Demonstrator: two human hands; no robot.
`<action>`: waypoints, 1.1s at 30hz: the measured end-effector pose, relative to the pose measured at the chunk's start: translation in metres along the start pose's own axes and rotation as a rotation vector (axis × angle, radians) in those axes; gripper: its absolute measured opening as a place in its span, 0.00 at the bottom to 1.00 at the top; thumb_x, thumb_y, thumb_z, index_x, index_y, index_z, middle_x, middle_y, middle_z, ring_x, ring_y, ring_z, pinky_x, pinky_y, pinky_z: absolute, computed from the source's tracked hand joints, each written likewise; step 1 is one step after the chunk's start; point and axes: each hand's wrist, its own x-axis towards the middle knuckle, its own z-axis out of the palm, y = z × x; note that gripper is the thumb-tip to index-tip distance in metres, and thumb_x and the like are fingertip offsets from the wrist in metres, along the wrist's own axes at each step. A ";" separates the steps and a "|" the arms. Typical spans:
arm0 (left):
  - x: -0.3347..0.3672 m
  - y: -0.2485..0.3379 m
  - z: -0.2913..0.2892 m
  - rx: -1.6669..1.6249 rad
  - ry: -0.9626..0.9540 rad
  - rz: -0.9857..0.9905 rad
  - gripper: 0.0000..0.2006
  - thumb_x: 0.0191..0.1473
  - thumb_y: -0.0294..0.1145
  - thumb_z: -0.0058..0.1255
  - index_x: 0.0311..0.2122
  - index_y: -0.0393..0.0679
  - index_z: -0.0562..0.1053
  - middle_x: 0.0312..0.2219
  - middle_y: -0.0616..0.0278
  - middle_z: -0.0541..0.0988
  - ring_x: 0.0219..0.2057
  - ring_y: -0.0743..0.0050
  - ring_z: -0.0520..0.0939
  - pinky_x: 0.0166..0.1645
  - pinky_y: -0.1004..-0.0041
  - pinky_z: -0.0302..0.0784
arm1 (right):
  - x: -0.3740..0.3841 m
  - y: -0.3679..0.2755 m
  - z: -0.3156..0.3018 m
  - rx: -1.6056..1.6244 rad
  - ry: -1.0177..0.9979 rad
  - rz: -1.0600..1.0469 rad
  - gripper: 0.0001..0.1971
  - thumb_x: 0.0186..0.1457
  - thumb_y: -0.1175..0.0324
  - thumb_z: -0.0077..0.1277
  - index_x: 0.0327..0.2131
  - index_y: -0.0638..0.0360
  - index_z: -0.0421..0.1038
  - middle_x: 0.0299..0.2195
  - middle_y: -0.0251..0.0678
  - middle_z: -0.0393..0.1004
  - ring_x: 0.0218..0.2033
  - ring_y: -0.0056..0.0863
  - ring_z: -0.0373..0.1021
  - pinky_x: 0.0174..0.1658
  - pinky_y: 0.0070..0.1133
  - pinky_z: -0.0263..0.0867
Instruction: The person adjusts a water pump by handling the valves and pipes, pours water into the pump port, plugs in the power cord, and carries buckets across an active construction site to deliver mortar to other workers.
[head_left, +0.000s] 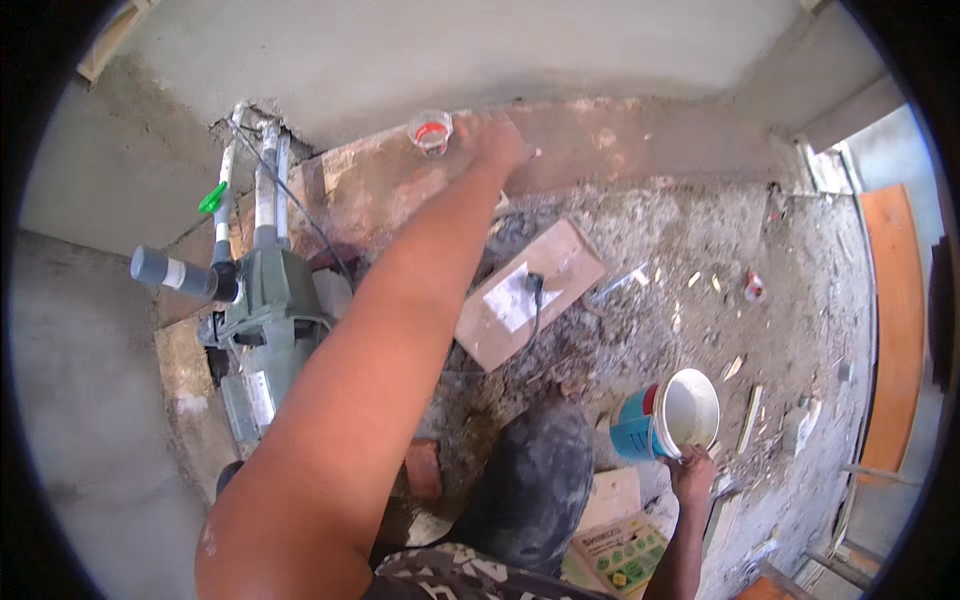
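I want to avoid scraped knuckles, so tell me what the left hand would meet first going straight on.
Most likely the grey wall: the left hand points toward it, with nothing visible between. How close they are is unclear from this view.

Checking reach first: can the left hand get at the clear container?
Probably yes: the left hand is just beside the clear container, nothing visible between them, though its grip is unclear.

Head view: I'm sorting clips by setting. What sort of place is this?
Probably an unfinished or renovated building: a bare plain wall, a debris-strewn floor and exposed pipes.
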 end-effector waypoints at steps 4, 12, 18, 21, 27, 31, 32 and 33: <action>-0.076 -0.068 0.062 -0.448 0.302 -0.257 0.32 0.49 0.54 0.57 0.55 0.46 0.71 0.54 0.45 0.71 0.59 0.50 0.67 0.62 0.58 0.61 | -0.022 0.013 0.024 0.149 -0.034 0.049 0.13 0.36 0.64 0.67 0.30 0.51 0.78 0.24 0.37 0.76 0.29 0.41 0.71 0.32 0.33 0.67; -0.231 -0.116 0.130 -0.074 -0.037 -0.270 0.19 0.45 0.47 0.62 0.38 0.46 0.77 0.42 0.56 0.72 0.52 0.56 0.67 0.55 0.57 0.57 | -0.034 0.016 0.055 0.094 -0.122 0.032 0.16 0.34 0.62 0.68 0.30 0.54 0.77 0.25 0.40 0.75 0.29 0.43 0.72 0.32 0.35 0.68; -0.221 -0.138 0.164 0.086 0.049 -0.217 0.16 0.46 0.44 0.57 0.38 0.45 0.75 0.46 0.51 0.71 0.52 0.53 0.68 0.54 0.54 0.59 | -0.045 0.021 0.095 0.040 -0.056 0.034 0.16 0.36 0.62 0.68 0.29 0.56 0.76 0.25 0.41 0.74 0.30 0.44 0.72 0.32 0.35 0.67; -0.223 -0.128 0.150 -0.052 0.082 -0.388 0.14 0.52 0.42 0.52 0.37 0.43 0.74 0.37 0.51 0.76 0.44 0.51 0.75 0.48 0.55 0.67 | -0.031 0.022 0.093 0.191 -0.063 0.061 0.14 0.38 0.62 0.67 0.28 0.56 0.75 0.25 0.42 0.73 0.29 0.45 0.72 0.32 0.36 0.66; -0.264 -0.105 0.038 -0.876 -0.085 -0.468 0.21 0.63 0.47 0.40 0.46 0.39 0.75 0.22 0.58 0.76 0.27 0.65 0.78 0.34 0.66 0.72 | -0.036 0.015 0.083 0.204 -0.059 0.091 0.13 0.39 0.64 0.66 0.27 0.57 0.75 0.24 0.42 0.73 0.29 0.44 0.71 0.32 0.35 0.65; -0.234 -0.008 -0.032 -1.037 0.041 -0.156 0.23 0.64 0.50 0.38 0.47 0.41 0.76 0.22 0.60 0.76 0.27 0.71 0.77 0.34 0.68 0.72 | -0.047 0.021 0.095 0.241 -0.079 0.081 0.13 0.40 0.62 0.65 0.29 0.56 0.76 0.25 0.40 0.74 0.31 0.43 0.72 0.34 0.35 0.66; -0.214 0.016 -0.042 -1.075 0.065 -0.066 0.21 0.64 0.47 0.38 0.46 0.41 0.76 0.25 0.54 0.78 0.29 0.61 0.80 0.37 0.64 0.73 | -0.048 0.022 0.100 0.249 -0.070 0.071 0.13 0.40 0.62 0.65 0.31 0.54 0.77 0.25 0.39 0.74 0.31 0.43 0.72 0.34 0.35 0.67; -0.187 0.031 -0.044 -0.958 0.072 0.026 0.20 0.64 0.44 0.38 0.44 0.39 0.76 0.29 0.45 0.79 0.34 0.48 0.81 0.39 0.59 0.73 | -0.048 0.024 0.104 0.253 -0.062 0.058 0.13 0.40 0.61 0.65 0.32 0.52 0.78 0.26 0.38 0.75 0.32 0.42 0.73 0.34 0.35 0.68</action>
